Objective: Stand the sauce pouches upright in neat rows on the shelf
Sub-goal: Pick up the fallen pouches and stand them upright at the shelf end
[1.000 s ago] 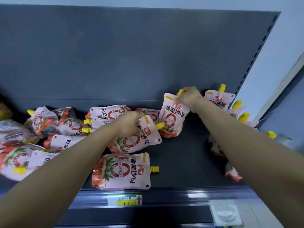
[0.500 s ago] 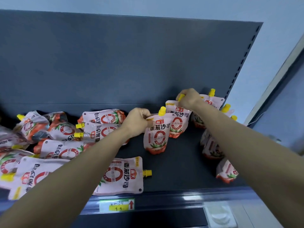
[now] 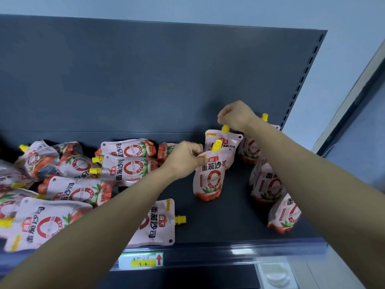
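At the shelf [image 3: 229,217] lip lies a flat pouch [image 3: 160,222], with a heap of pouches [image 3: 79,180] to its left. Mid-shelf, the left hand [image 3: 184,157] pinches the top corner of an upright pouch [image 3: 209,178]. Just behind, the right hand [image 3: 236,116] curls its fingers onto the yellow cap of the rear pouch [image 3: 224,140], which stands by the back panel [image 3: 145,80].

A heap [image 3: 83,174] of pouches lies flat across the left of the shelf [image 3: 229,222], with a loose pouch [image 3: 160,222] flat at lower centre by the front edge. At centre a front pouch [image 3: 210,180] stands just before a rear pouch [image 3: 231,142]. A row [image 3: 268,184] stands along the right. The left hand [image 3: 183,157] pinches the front pouch's top; the right hand [image 3: 235,115] is on the rear pouch's cap.
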`<move>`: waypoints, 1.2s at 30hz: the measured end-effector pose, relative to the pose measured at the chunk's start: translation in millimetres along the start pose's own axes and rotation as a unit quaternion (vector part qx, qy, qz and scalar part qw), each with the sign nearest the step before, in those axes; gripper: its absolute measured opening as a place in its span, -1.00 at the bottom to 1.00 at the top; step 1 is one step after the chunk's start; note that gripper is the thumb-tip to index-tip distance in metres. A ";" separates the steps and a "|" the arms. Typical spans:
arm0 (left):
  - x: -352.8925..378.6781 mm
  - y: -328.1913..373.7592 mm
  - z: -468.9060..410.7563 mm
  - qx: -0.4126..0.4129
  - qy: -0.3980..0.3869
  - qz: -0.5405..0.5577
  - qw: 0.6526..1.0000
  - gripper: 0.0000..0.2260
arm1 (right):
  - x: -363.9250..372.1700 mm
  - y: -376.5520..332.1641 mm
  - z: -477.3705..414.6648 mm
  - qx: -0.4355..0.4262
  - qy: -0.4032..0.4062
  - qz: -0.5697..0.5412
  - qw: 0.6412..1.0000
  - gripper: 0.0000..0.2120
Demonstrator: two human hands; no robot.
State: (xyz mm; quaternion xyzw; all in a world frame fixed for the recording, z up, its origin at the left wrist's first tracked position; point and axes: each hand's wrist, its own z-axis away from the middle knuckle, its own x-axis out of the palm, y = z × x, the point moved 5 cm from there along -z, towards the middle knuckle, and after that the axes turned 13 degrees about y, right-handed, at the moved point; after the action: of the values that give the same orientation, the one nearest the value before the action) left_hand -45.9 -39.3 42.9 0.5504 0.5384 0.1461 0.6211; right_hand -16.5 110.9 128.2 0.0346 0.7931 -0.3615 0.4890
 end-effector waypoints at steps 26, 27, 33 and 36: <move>-167.8 69.7 31.4 0.335 0.291 -0.356 0.822 -0.47 | -13.5 -124.9 61.5 -0.228 0.255 0.139 0.929 -0.40; -172.5 71.5 33.4 0.338 0.297 -0.360 0.817 -0.47 | -13.8 -129.3 66.0 -0.233 0.258 0.135 0.928 -0.40; -201.6 72.5 47.9 0.357 0.323 -0.360 0.799 -0.45 | -5.7 -157.3 91.8 -0.262 0.277 0.108 0.918 -0.39; -198.1 61.3 62.2 0.352 0.302 -0.363 0.808 -0.45 | 9.7 -158.1 104.1 -0.269 0.250 0.114 0.923 -0.39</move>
State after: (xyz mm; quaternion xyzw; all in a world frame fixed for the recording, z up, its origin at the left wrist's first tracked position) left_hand -43.9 -203.9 183.6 0.4242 0.8738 -0.1308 0.1985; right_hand -8.0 -71.5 178.6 0.0810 0.9479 -0.0557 0.3032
